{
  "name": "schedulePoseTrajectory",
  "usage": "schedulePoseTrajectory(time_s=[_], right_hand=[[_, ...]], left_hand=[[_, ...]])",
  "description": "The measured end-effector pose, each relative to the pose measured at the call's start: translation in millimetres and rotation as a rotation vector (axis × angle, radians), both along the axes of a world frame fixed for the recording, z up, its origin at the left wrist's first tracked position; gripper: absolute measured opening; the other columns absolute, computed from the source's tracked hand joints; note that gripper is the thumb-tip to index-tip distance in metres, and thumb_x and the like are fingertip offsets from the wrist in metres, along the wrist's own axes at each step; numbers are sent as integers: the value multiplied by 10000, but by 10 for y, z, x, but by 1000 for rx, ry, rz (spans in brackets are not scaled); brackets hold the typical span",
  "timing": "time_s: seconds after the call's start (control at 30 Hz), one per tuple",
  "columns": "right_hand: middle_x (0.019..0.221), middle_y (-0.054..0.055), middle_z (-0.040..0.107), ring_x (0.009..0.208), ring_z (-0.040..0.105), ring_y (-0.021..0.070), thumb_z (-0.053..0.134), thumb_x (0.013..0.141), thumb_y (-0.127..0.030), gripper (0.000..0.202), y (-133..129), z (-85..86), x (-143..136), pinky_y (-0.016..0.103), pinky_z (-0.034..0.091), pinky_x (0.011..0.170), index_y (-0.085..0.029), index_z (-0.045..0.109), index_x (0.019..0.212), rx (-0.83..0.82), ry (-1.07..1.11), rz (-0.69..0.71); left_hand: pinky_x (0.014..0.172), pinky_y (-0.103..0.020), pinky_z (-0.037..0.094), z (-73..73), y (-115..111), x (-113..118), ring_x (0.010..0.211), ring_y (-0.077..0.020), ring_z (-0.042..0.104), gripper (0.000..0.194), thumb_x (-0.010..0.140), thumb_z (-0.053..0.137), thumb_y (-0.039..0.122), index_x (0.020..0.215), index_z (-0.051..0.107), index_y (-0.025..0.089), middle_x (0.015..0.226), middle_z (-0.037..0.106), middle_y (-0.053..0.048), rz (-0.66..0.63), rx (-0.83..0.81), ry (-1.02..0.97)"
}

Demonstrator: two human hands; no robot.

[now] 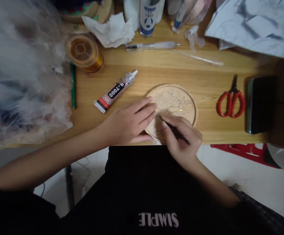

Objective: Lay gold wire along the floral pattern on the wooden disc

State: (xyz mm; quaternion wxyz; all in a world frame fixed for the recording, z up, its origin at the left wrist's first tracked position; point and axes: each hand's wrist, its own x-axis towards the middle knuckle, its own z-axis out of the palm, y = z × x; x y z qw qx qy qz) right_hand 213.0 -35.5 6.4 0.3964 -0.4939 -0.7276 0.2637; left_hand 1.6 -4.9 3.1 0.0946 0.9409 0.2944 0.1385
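A round wooden board [196, 112] with a raised rim lies at the table's front edge, its pale face covered in a fine line drawing of flowers and curls. My left hand [129, 122] rests flat over its left side, fingers stretched out and fingertips on the drawing. In my right hand [183, 137] is a slim pair of dark tweezers [175, 130], pinched like a pen. Their tips touch or hover just above the board, close to my left fingertips. A short gold glint [180, 110] shows on the drawing. My hands hide the board's lower part.
A glue tube [114, 92] lies left of the board, below a spool of golden wire [85, 54]. Red-handled cutters [230, 101] and a phone [261, 104] are on the right. Behind lie a pen [154, 45], crumpled tissue [109, 31] and bottles [147, 19]. Plastic bags [21, 81] fill the left.
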Motion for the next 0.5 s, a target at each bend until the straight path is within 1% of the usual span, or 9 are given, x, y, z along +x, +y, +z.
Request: schedulePoseTrajectory(time_s=[0.13, 0.23, 0.33, 0.43, 0.5], right_hand=[[974, 71, 763, 903, 730, 175, 636, 865, -66, 215, 9, -1, -5, 355, 622, 800, -179, 705, 1035, 11, 10, 7], [964, 77, 762, 894, 730, 172, 636, 860, -58, 211, 13, 1, -7, 343, 623, 793, -166, 706, 1028, 19, 3, 9], [962, 71, 762, 878, 730, 172, 631, 865, -64, 213, 13, 2, -5, 344, 626, 783, -175, 707, 1029, 19, -2, 5], [975, 73, 763, 894, 732, 178, 628, 866, -71, 218, 8, -1, 1, 354, 627, 801, -180, 707, 1038, 14, 8, 7], [982, 76, 761, 906, 731, 180, 629, 866, -70, 221, 5, -2, 4, 357, 625, 810, -180, 705, 1042, 8, 11, 8]], left_hand=[[1101, -485, 506, -12, 6, -2, 1348, -357, 524, 573, 965, 583, 508, 1262, 592, 18, 1336, 625, -211, 14, 16, -55], [1111, -509, 497, -23, 17, -13, 1353, -355, 519, 552, 965, 589, 482, 1253, 585, 10, 1329, 622, -226, 13, -22, -134], [1113, -524, 493, -25, 22, -27, 1359, -343, 516, 547, 970, 593, 440, 1299, 544, 6, 1339, 610, -234, 31, -89, -203], [1108, -523, 497, -21, 26, -35, 1366, -314, 517, 531, 976, 594, 394, 1360, 496, 40, 1362, 595, -229, 60, -131, -256], [1101, -520, 503, -18, 30, -35, 1363, -308, 523, 526, 972, 602, 384, 1369, 489, 58, 1366, 592, -226, 67, -132, -259]])
